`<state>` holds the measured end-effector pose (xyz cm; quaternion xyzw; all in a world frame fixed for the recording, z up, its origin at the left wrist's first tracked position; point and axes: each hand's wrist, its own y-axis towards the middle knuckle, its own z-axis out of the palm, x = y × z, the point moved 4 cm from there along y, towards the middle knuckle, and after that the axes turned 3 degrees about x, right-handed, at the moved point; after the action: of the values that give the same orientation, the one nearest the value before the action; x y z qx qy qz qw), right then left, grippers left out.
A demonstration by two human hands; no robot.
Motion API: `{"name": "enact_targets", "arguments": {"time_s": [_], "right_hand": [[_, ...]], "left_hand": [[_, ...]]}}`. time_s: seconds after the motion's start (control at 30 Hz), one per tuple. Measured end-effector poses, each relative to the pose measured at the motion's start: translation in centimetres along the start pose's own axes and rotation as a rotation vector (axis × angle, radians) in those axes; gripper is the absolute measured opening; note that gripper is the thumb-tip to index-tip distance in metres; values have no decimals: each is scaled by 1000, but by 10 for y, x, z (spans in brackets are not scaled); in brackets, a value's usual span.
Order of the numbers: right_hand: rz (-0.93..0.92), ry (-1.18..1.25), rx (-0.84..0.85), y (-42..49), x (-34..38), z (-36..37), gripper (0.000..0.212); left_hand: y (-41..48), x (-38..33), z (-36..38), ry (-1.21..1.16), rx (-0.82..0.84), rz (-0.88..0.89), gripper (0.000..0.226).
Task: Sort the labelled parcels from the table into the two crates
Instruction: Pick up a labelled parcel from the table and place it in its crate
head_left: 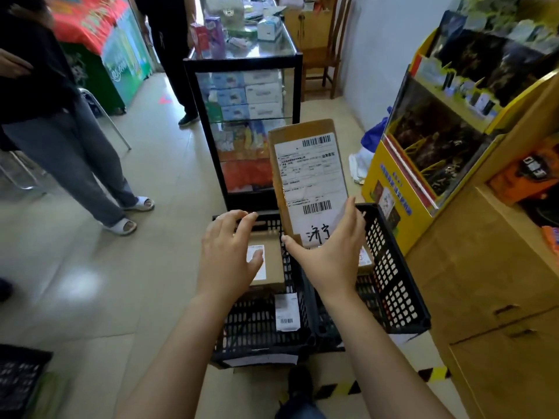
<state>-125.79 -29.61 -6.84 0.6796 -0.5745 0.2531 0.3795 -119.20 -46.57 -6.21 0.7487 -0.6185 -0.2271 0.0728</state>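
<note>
Placing: right hand (331,257) grasps labelled parcel (308,173) above right crate (393,267); left hand (230,252) spread, empty; next, lower it.

Holding labelled parcel (308,164) tilted over right crate (393,267) with right hand (329,255), thumb and fingers clasping its lower end (handwritten characters below the barcode). Hovering left hand (227,255), fingers spread, above boxed parcel (272,264) in left crate (251,325). Facing glass cabinet (242,116) just beyond.
</note>
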Motion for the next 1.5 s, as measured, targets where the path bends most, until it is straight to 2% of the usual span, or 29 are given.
{"name": "enact_targets", "arguments": {"time_s": [0.47, 0.77, 1.2, 1.4, 1.5], "right_hand": [[60, 0, 221, 87, -37, 106, 132], [177, -73, 343, 84, -98, 194, 132], [426, -194, 480, 53, -213, 351, 132], [451, -193, 498, 42, -248, 398, 131], [428, -169, 519, 39, -257, 409, 113]], "left_hand": [[56, 58, 85, 44, 104, -163, 67], [45, 111, 173, 31, 263, -214, 66], [1, 202, 346, -95, 548, -246, 66], [-15, 225, 406, -229, 658, -279, 80], [-20, 232, 421, -306, 716, -327, 90]]}}
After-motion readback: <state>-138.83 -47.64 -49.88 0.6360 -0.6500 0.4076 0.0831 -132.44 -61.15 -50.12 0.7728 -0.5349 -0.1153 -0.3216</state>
